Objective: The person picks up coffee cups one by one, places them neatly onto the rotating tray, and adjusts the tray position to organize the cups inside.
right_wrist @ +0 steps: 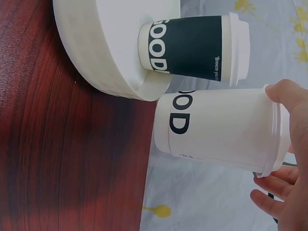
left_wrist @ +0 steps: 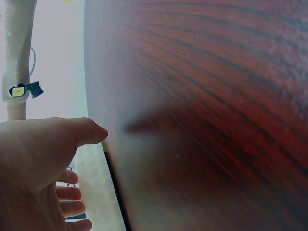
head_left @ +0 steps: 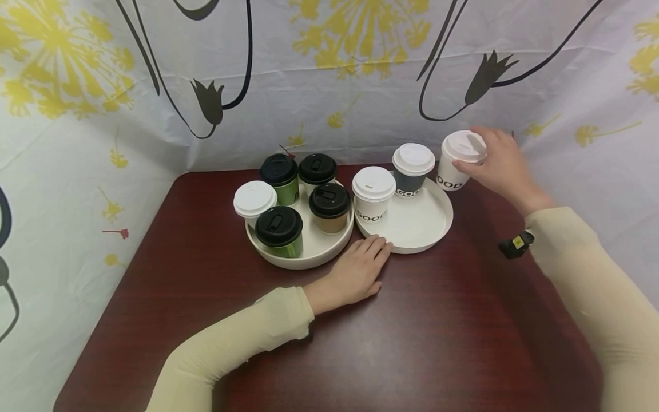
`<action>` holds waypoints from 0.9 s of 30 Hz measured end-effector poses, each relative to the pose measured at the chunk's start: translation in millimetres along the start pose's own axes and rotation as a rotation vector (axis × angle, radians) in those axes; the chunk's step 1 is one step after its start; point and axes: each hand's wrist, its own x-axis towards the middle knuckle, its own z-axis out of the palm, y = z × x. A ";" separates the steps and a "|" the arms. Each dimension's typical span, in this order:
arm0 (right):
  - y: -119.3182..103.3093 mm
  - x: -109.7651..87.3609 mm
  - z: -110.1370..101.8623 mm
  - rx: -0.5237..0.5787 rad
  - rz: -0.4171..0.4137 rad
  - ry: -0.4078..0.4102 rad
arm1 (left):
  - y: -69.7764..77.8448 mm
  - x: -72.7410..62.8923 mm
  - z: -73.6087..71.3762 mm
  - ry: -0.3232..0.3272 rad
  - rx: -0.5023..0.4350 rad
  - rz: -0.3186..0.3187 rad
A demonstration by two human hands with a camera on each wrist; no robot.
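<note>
My right hand [head_left: 501, 163] grips a white paper cup [right_wrist: 219, 130] by its lid, thumb and fingers around the rim. The cup is upright beside the right round white tray [head_left: 424, 229], its base near the tray's rim. On that tray stand a white lidded cup [head_left: 373, 197] and a dark cup with a white lid [head_left: 409, 171]. My left hand [head_left: 355, 274] lies low at the front, its outstretched fingertips at that tray's front rim. In the left wrist view its thumb [left_wrist: 86, 131] points out over the table.
A second round white tray [head_left: 309, 262] sits to the left, holding several lidded cups: green ones, a brown one [head_left: 329, 220] and one with a white lid [head_left: 254, 197]. A patterned cloth [head_left: 288, 86] hangs behind the dark red table [head_left: 437, 332].
</note>
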 end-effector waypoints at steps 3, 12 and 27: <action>-3.7 -3.5 -2.7 0.001 -0.003 0.001 | 0.0 0.1 0.1 0.003 0.005 0.002; -18.8 -16.5 -10.0 -0.016 -0.009 -0.015 | 0.5 0.0 -0.5 0.001 0.011 0.003; -41.4 -45.4 -7.1 -0.010 -0.041 -0.001 | 1.0 -0.3 -2.7 -0.004 -0.001 0.000</action>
